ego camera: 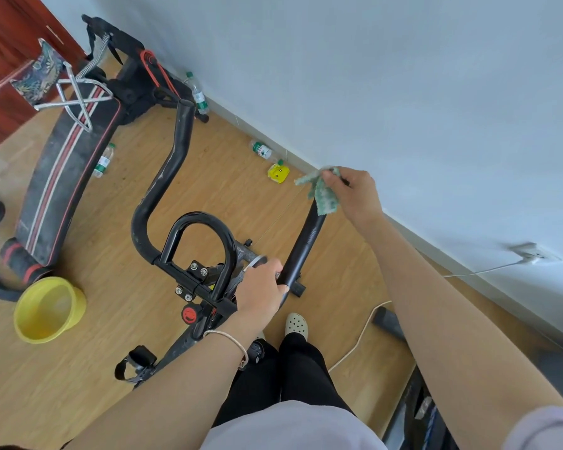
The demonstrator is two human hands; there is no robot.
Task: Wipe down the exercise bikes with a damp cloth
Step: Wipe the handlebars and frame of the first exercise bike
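Cloth [323, 193] and right hand [355, 191] hide the handlebar [306, 245] tip.

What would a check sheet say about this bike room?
Surface: wood floor.
Job's things: bike; green cloth at the far end of one bar.
Clutter: yellow bucket, three bottles, small yellow thing, stool, bench.
Hands: left hand grips the bar's near end; right hand pinches the cloth.
Cables: white cable from the socket toward the floor.
Surroundings: pale wall, red-brown door.
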